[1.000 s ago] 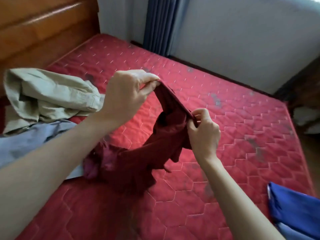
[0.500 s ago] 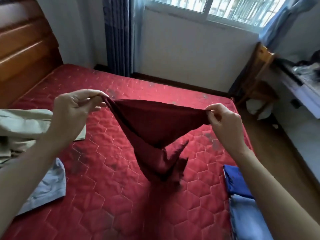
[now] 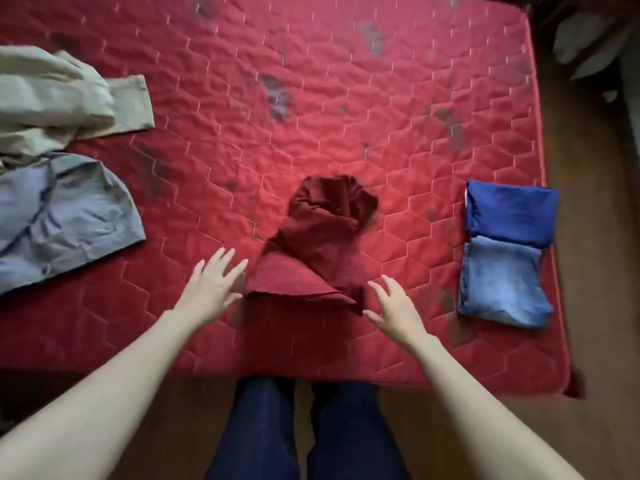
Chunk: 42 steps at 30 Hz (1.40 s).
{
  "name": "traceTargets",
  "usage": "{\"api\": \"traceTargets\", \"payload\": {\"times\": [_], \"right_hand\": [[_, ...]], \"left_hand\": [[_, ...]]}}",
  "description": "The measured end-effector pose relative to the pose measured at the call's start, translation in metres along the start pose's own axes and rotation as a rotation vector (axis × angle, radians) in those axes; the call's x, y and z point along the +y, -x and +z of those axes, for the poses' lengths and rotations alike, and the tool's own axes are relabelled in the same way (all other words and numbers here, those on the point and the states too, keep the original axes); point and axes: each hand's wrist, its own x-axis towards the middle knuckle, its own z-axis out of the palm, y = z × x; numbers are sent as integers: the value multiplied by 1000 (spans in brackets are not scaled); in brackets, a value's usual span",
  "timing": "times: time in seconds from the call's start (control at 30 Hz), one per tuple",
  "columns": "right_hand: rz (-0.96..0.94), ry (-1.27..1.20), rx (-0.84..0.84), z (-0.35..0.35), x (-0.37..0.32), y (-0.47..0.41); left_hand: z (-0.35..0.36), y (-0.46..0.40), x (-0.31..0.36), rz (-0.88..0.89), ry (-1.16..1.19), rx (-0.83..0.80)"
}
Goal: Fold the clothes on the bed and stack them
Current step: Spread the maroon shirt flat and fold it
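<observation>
the dark red cloth (image 3: 322, 244) lies bunched between the left hand (image 3: 214, 284) and right hand (image 3: 393, 306), both spread wide and holding nothing, while two folded blue clothes (image 3: 507, 251) wait right of the right hand and the beige clothes (image 3: 59, 102) and grey-blue shirt (image 3: 59, 216) left of the left hand look unfolded.

bed: red quilted mattress (image 3: 346, 98), dark stains; floor: brown wood (image 3: 595, 271); upper right: dim, blurred furniture

Bare arms, dark trousers

Both forearms are sleeveless up to the frame's lower edge; dark navy trousers (image 3: 304, 431) cover both legs at bottom centre.
</observation>
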Motion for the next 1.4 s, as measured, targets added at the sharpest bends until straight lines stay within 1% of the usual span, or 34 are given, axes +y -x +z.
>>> {"api": "traceTargets", "payload": {"times": [0.03, 0.1, 0.17, 0.33, 0.57, 0.63, 0.73, 0.9, 1.0, 1.07, 1.23, 1.33, 1.4], "right_hand": [[0, -25, 13, 8, -2, -5], [-25, -69, 99, 14, -9, -23], [-44, -78, 172, 12, -15, -49], [-32, -154, 269, 9, -14, -137], [-86, -207, 388, 15, -5, -255], [-110, -185, 387, 18, -5, -276], [-142, -159, 392, 29, -4, -290], [-140, -290, 496, 45, 4, -288], [-126, -355, 579, 38, 13, -281], [-110, -392, 625, 18, 19, -281], [-117, -408, 791, -80, 18, -280], [-163, -391, 905, -129, 17, -260], [-213, -353, 954, -139, 21, -234]], "left_hand": [[13, -3, 2, -35, -31, -32], [29, -19, 10, -72, -53, -16], [37, -44, 21, -72, -37, 9], [63, -134, 47, -101, 99, 66], [96, -264, 54, -105, 288, 238], [102, -289, 55, -36, 271, 261], [108, -311, 54, 142, 234, 244], [112, -325, 53, 268, 182, 239], [99, -330, 59, 344, 240, 298], [82, -333, 67, 360, 307, 354], [-1, -348, 96, 320, 383, 549], [-51, -340, 114, 405, 352, 673], [-63, -324, 122, 496, 325, 743]]}}
